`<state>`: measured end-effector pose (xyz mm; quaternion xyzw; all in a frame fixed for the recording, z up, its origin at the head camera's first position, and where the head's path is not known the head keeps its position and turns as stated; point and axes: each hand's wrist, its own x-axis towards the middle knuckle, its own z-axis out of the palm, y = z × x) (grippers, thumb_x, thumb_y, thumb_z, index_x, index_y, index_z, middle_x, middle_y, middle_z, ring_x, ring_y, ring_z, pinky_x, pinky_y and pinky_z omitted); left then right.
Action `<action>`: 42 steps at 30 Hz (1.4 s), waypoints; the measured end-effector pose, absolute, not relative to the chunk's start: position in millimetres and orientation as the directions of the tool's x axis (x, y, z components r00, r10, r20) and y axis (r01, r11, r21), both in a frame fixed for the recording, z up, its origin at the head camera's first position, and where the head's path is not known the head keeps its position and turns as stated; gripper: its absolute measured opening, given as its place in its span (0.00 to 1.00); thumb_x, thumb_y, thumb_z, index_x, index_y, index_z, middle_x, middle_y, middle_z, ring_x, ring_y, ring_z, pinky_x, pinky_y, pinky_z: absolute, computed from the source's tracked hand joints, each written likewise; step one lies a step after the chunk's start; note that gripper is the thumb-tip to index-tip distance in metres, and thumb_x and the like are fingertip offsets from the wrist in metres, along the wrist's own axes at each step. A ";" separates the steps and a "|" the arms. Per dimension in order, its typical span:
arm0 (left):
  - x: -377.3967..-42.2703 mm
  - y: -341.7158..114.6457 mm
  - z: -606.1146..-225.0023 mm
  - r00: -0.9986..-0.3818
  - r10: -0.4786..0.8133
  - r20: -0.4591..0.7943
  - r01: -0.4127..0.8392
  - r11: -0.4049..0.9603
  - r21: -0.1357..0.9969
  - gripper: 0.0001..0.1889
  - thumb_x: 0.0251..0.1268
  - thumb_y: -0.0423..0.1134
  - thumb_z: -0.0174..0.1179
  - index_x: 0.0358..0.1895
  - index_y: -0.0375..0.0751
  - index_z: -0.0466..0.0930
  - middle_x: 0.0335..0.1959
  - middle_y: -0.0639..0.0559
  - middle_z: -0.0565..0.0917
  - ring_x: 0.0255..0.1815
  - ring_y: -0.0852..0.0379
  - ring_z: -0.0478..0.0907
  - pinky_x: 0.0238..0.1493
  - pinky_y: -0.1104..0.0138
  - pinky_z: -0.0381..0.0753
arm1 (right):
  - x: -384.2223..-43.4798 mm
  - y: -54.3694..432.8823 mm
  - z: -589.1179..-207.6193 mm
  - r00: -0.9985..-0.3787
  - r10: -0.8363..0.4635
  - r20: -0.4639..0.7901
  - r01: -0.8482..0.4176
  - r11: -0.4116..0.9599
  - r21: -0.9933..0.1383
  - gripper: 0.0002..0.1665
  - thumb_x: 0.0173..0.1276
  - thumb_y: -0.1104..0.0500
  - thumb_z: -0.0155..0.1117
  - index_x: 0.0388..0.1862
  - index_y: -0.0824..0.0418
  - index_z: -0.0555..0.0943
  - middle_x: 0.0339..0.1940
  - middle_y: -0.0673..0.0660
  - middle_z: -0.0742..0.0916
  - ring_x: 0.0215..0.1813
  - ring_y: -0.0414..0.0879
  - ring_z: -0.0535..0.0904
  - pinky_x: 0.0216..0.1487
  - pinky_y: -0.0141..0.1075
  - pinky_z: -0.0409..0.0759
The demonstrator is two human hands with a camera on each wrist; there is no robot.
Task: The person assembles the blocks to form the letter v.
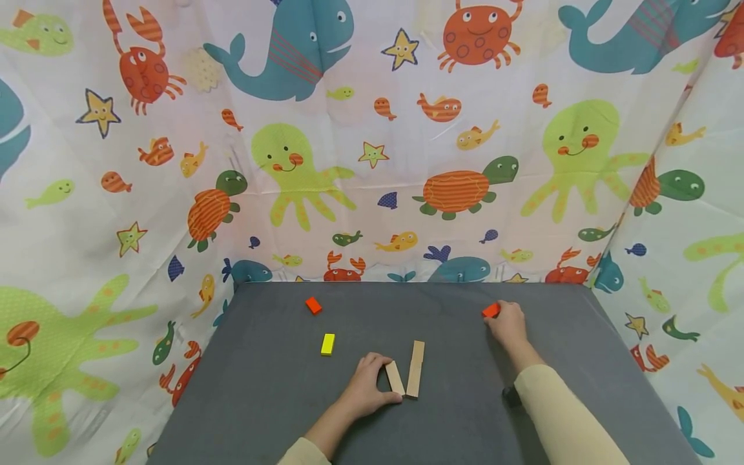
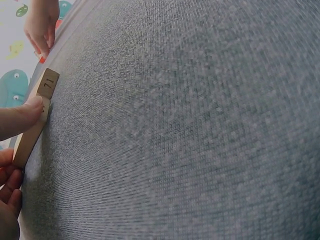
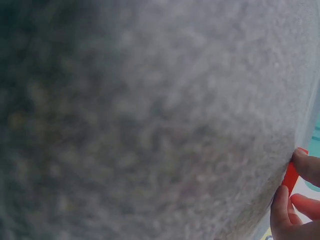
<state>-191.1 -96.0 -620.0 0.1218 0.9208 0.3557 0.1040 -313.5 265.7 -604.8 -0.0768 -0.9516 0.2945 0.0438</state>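
Note:
My left hand (image 1: 365,385) pinches a plain wooden block (image 1: 394,378) lengthwise, the thumb at its near end and fingertips at the far end. Right beside it lies a longer wooden piece (image 1: 415,369), the two close together at their near ends and spread apart at the far ends. In the left wrist view, a wooden block end (image 2: 48,82) marked 71 shows past the thumb. Toward the back right of the table, my right hand (image 1: 509,328) pinches a red block (image 1: 491,310) between thumb and fingers; the right wrist view shows this red block (image 3: 291,176) partly covered by fingertips.
A yellow block (image 1: 328,344) lies left of the wooden pieces, and another red block (image 1: 313,305) sits farther back. The grey table (image 1: 256,387) ends at a curtain (image 1: 378,213) printed with sea animals. A dark object (image 1: 511,396) shows by the right sleeve.

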 end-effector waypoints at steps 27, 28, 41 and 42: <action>-194.0 -94.7 -619.2 -0.946 0.300 -0.120 0.141 0.717 0.682 0.41 0.47 0.56 0.79 0.66 0.50 0.74 0.61 0.55 0.73 0.65 0.50 0.68 0.66 0.49 0.73 | -293.7 211.8 -590.5 -0.993 -0.060 -0.101 0.034 0.673 -0.738 0.35 0.57 0.62 0.79 0.64 0.66 0.78 0.59 0.68 0.81 0.56 0.61 0.78 0.60 0.57 0.76; -193.9 -94.9 -619.2 -0.946 0.300 -0.121 0.140 0.718 0.682 0.41 0.47 0.56 0.79 0.66 0.50 0.74 0.61 0.55 0.73 0.65 0.50 0.68 0.66 0.50 0.73 | -292.9 208.1 -590.2 -0.991 -0.081 -0.104 0.023 0.668 -0.744 0.35 0.57 0.62 0.79 0.64 0.65 0.78 0.59 0.68 0.81 0.56 0.60 0.79 0.60 0.57 0.76; -192.1 -94.8 -620.4 -0.953 0.282 -0.115 0.129 0.714 0.688 0.41 0.46 0.55 0.80 0.65 0.49 0.75 0.60 0.55 0.74 0.64 0.51 0.69 0.66 0.49 0.73 | -293.3 166.5 -593.6 -0.977 -0.193 -0.087 -0.041 0.573 -0.818 0.33 0.54 0.62 0.81 0.61 0.60 0.82 0.56 0.61 0.84 0.53 0.53 0.82 0.57 0.50 0.81; -192.2 -94.9 -620.8 -0.953 0.281 -0.114 0.128 0.713 0.689 0.41 0.46 0.55 0.80 0.65 0.49 0.75 0.60 0.55 0.74 0.64 0.51 0.69 0.66 0.49 0.73 | -294.0 164.5 -593.8 -0.977 -0.195 -0.089 -0.039 0.569 -0.821 0.34 0.54 0.62 0.82 0.61 0.60 0.82 0.55 0.60 0.84 0.52 0.52 0.82 0.56 0.49 0.82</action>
